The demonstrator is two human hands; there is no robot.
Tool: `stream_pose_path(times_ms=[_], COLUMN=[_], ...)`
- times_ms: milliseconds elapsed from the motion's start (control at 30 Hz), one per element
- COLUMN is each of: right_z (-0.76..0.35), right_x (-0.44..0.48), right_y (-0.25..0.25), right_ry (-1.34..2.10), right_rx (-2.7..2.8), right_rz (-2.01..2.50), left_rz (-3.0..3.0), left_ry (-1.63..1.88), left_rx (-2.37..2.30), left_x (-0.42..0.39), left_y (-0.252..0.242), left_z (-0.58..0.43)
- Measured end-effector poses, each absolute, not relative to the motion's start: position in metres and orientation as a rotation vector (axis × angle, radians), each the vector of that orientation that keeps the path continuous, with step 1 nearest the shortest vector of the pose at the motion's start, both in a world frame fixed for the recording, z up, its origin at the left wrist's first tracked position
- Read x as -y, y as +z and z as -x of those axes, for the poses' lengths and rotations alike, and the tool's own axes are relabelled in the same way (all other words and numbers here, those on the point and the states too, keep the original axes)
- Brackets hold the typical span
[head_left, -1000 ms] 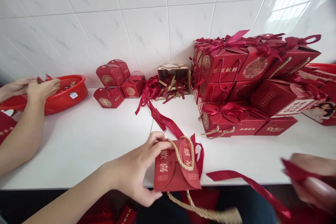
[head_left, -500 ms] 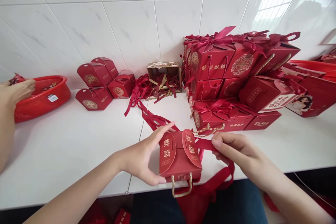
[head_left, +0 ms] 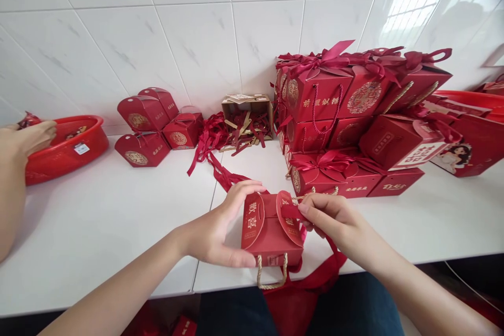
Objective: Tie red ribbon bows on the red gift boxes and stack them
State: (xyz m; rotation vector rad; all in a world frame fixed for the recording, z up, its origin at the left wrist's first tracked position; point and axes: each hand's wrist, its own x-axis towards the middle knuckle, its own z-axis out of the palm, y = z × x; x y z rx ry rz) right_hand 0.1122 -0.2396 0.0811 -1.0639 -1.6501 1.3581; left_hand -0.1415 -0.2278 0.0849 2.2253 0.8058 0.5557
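A small red gift box (head_left: 271, 236) with gold lettering and a gold rope handle stands near the front edge of the white table (head_left: 118, 231). My left hand (head_left: 220, 226) grips its left side, thumb at the front corner and fingers around the back. Between the thumb and fingers of my right hand (head_left: 325, 218) is pinched a red ribbon (head_left: 290, 211), its end lying over the box's right flap at the slot. The rest of the ribbon droops below my right hand over the table edge.
Stacked red boxes with bows (head_left: 326, 94) stand at back right. Smaller red boxes (head_left: 147, 126) sit at back left, beside loose ribbons (head_left: 212, 134) and an open carton of strips (head_left: 252, 121). Another person's hand (head_left: 31, 136) is over a red basin (head_left: 74, 155).
My right hand has moved left, bringing the ribbon's end onto the right flap. My left hand still holds the box, its thumb shifted slightly right along the front.
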Motion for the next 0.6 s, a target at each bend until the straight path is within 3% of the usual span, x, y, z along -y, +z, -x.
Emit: stream_pose_path(times_ms=[233,467,600], right_z=[-0.101,-0.098,-0.096], right_x=[0.238,0.235,0.231], right_y=[0.085,0.087,0.092], right_ry=[1.036,0.741,0.845], right_rx=[1.848,1.997,1.871], right_rz=[1.088,1.088,1.002], left_rz=[-2.285,-2.196,-2.247], left_ry=[0.661,0.740,1.022], left_rx=[-1.259,-1.310,-1.300], left_x=[0.241,0.233,0.235], left_y=[0.098,0.103,0.118], left_z=[0.112,0.102,0.104])
